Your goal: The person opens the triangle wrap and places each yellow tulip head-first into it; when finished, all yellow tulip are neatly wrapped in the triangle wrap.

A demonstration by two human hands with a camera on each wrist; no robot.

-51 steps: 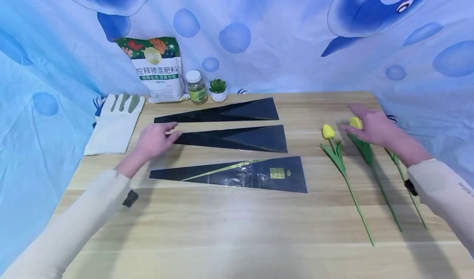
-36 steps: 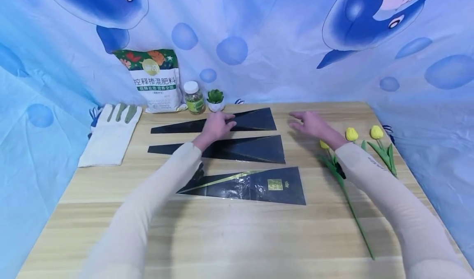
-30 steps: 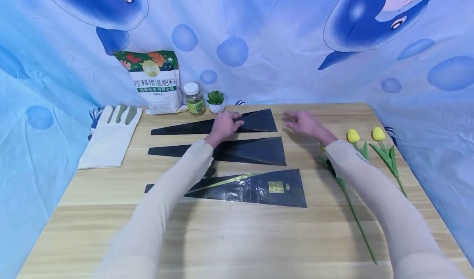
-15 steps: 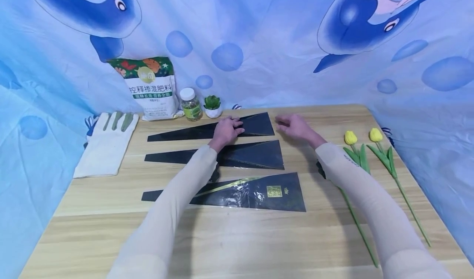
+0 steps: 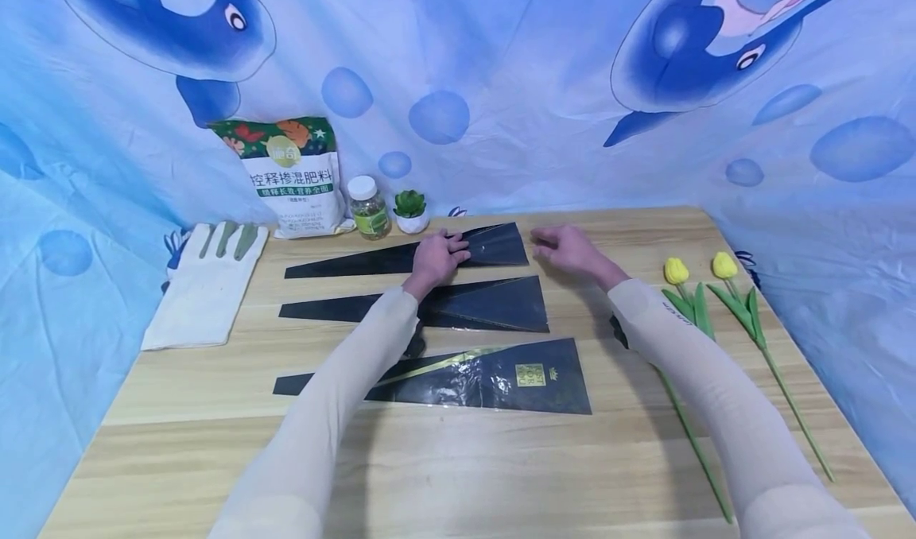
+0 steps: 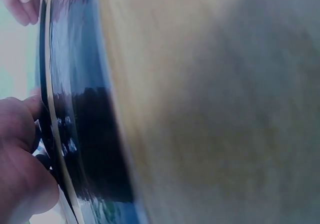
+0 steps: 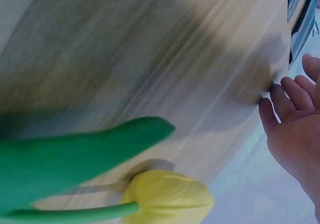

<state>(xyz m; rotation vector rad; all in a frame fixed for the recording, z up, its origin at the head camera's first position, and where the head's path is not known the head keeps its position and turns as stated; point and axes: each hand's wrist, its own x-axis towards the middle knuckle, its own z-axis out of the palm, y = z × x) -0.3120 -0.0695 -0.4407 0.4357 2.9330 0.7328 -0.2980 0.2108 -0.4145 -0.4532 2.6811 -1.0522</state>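
Three black tapered flower sleeves lie flat, one behind another: the back sleeve (image 5: 351, 264), the middle sleeve (image 5: 494, 302) and the front sleeve (image 5: 479, 384) with gold print. On the back sleeve rests my left hand (image 5: 436, 257), its fingers spread loosely over the film. My right hand (image 5: 570, 249) is low over the table, just beyond that sleeve's wide right end, and appears apart from it. Its relaxed fingers (image 7: 282, 102) show in the right wrist view. Yellow tulips (image 5: 676, 270) (image 7: 167, 199) lie at the right; my right forearm hides the head of one of them.
Along the back stand a fertilizer bag (image 5: 304, 197), a lidded jar (image 5: 369, 209) and a small potted succulent (image 5: 410, 211). White gloves (image 5: 203, 296) lie at the left. A blue printed cloth (image 5: 529, 62) hangs behind the wooden table (image 5: 458, 475).
My left hand has moved right and back, onto the back sleeve. My right hand has come left from over the tulips to that sleeve's wide end, which now looks slightly creased.
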